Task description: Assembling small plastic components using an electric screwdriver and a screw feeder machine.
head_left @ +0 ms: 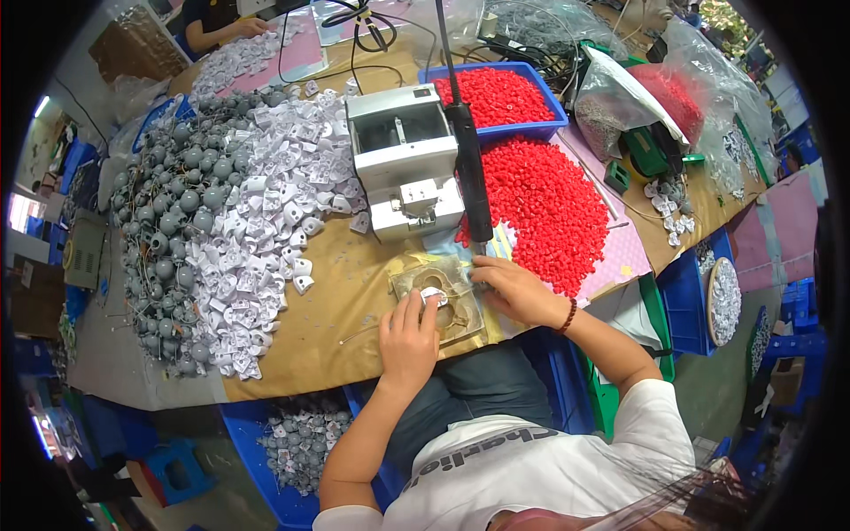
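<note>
In a beige block fixture (460, 329) with hollowed recesses sits a small white plastic part (433, 295). My left hand (409, 341) has its fingertips closed against that part. At the fixture's far right corner is my right hand (521, 290), fingers bent and drawn together just below the tip of a hanging black electric screwdriver (472, 173). What those fingers hold, if anything, is too small to make out. A white and grey screw-feeding machine (403, 159) stands right behind the fixture.
White plastic shells (266, 221) and grey round parts with wires (168, 221) are heaped at left. Red plastic pieces (549, 212) spread at right, with more in a blue bin (560, 117). Bags and cables lie behind. Another person's hand (248, 28) is at the far left.
</note>
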Demonstrator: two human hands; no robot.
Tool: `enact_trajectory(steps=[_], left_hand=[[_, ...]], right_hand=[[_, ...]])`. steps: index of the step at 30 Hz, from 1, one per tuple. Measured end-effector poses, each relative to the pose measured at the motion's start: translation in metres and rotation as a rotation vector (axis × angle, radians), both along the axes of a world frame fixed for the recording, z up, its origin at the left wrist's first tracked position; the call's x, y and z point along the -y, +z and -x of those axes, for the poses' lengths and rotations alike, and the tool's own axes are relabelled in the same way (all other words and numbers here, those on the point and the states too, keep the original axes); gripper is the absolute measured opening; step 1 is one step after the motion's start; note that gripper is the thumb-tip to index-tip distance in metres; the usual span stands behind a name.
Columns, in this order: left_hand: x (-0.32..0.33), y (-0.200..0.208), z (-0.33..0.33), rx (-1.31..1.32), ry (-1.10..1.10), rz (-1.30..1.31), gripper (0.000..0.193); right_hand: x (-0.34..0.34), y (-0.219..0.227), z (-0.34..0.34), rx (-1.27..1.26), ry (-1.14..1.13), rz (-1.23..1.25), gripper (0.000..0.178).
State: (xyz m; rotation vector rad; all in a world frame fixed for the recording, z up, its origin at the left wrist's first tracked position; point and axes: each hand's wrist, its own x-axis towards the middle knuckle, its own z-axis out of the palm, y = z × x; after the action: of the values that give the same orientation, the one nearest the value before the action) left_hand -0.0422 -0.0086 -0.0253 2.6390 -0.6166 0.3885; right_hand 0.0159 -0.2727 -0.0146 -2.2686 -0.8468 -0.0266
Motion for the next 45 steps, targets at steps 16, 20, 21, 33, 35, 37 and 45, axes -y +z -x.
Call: enact_trajectory(steps=[16, 20, 21, 33, 35, 37, 45], left_hand=[[-0.007, 0.001, -0.009, 0.037, -0.052, 0.013, 0.044], [-0.01, 0.004, -0.01, 0.022, -0.067, 0.063, 0.039], [-0.011, 0.005, -0.011, 0.022, -0.068, 0.072, 0.037], [0.01, 0.028, -0.031, -0.082, 0.083, 0.165, 0.035], [0.009, 0.026, -0.033, -0.079, 0.081, 0.143, 0.035], [0.009, 0.024, -0.034, -0.077, 0.081, 0.147, 0.036], [0.008, 0.016, -0.034, -0.055, 0.088, 0.198, 0.035]], right_hand=[[-0.047, 0.008, -0.04, -1.042, 0.084, -0.639, 0.039], [-0.061, 0.027, -0.044, -0.618, 0.063, -0.135, 0.04], [-0.063, 0.029, -0.044, -0.537, 0.06, -0.075, 0.041], [-0.067, 0.025, -0.034, -0.308, -0.08, -0.099, 0.048], [-0.062, 0.022, -0.043, -0.118, -0.125, -0.245, 0.047], [-0.052, 0.023, -0.07, 0.296, -0.331, -0.26, 0.05], [-0.039, 0.014, -0.13, -0.185, -0.569, -0.582, 0.059]])
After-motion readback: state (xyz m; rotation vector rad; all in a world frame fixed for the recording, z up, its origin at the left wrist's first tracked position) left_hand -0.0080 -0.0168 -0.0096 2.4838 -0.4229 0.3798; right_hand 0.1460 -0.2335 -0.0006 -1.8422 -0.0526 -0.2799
